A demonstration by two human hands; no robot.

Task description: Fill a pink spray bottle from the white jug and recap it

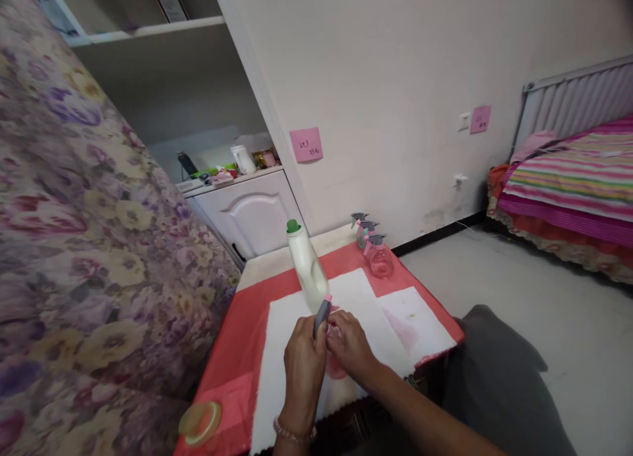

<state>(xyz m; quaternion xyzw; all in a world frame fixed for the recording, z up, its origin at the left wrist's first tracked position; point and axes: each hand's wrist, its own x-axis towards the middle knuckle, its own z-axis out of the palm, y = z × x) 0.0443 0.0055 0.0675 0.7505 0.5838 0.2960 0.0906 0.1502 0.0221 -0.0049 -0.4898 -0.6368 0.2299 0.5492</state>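
A small clear pink spray bottle [337,369] with a grey and pink trigger head [322,314] is between my hands over the white cloth. My left hand [302,352], with a beaded bracelet at the wrist, is closed around the trigger head. My right hand [352,342] has its fingers wrapped at the bottle's neck, just below the head, and hides part of it. Right behind my hands stands a tall pale-green jug [307,268] with a green cap and a moulded handle.
More spray bottles [380,263] stand at the table's back right corner. White cloths [420,321] lie on the red tablecloth [235,341]; one has a pink stain. A round yellowish lid or dish [200,423] lies front left. A floral curtain [113,258] hangs at the left, beside a cupboard [252,212].
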